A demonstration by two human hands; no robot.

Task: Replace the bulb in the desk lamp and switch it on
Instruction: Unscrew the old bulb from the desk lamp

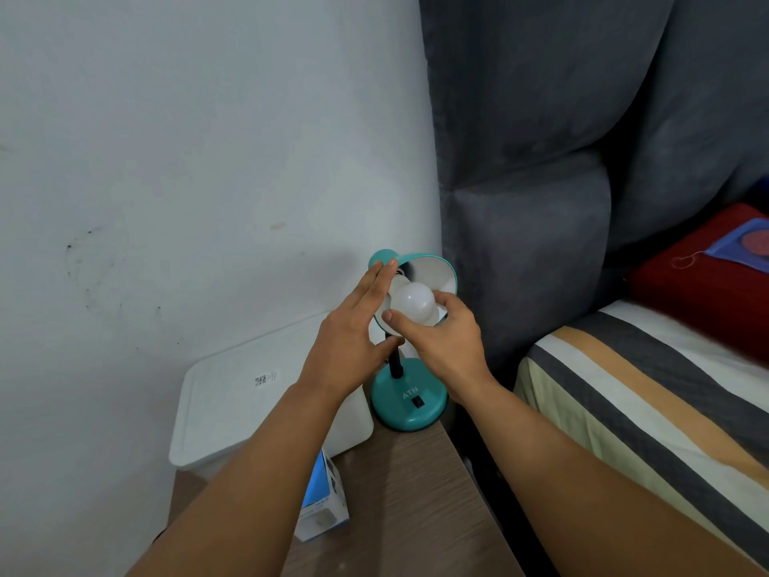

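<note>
A teal desk lamp stands on the wooden bedside table, its round base [410, 403] carrying a black rocker switch [417, 403]. Its teal shade [432, 272] is tilted up toward me, white inside. A white bulb [413, 304] sits in the mouth of the shade. My right hand [441, 339] grips the bulb from below, thumb on its left side and fingers on its right. My left hand [353, 331] lies flat against the shade's left side, fingers stretched up to its top and thumb near the black neck. The socket is hidden behind the bulb.
A white lidded plastic box [233, 406] sits on the table [416, 493] left of the lamp. A blue and white bulb carton [322, 505] lies partly under my left forearm. A grey padded headboard [520, 202] and a striped bed [645, 410] are on the right.
</note>
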